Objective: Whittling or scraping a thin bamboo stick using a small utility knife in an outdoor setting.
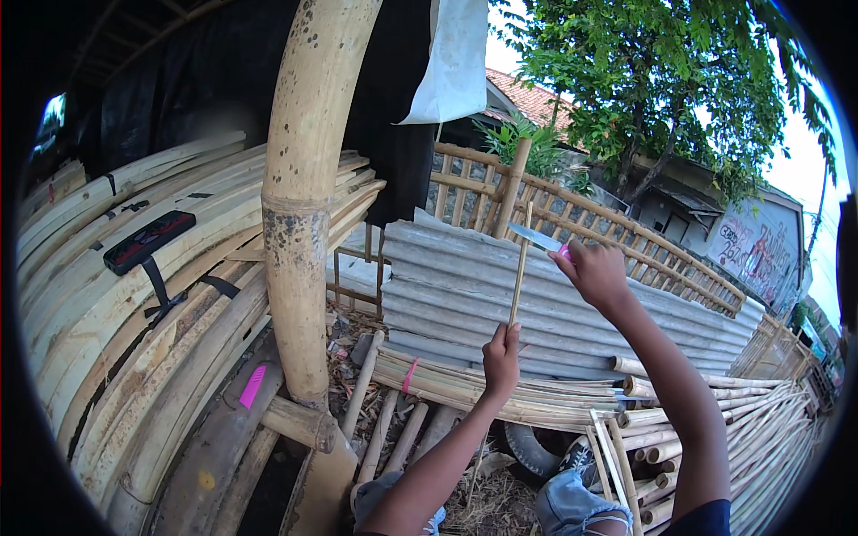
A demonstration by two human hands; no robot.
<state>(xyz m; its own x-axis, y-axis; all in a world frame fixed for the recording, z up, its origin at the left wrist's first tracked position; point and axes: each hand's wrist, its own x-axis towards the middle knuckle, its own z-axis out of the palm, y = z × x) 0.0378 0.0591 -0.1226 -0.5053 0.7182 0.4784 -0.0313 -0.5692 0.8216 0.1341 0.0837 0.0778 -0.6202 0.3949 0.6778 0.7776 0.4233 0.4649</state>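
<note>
My left hand is closed around the lower part of a thin bamboo strip, which stands nearly upright. In my right hand is a knife with a pink handle, its blade pointing left. The blade crosses the strip near its top; whether it touches or has cut in, I cannot tell. A pink knife sheath lies on a dark plank at the left, away from both hands.
A thick bamboo post rises left of my hands. Stacked bamboo slats carry a black-and-red case with a strap. Corrugated sheeting stands ahead, with a tied strip bundle below. Bamboo poles lie at right.
</note>
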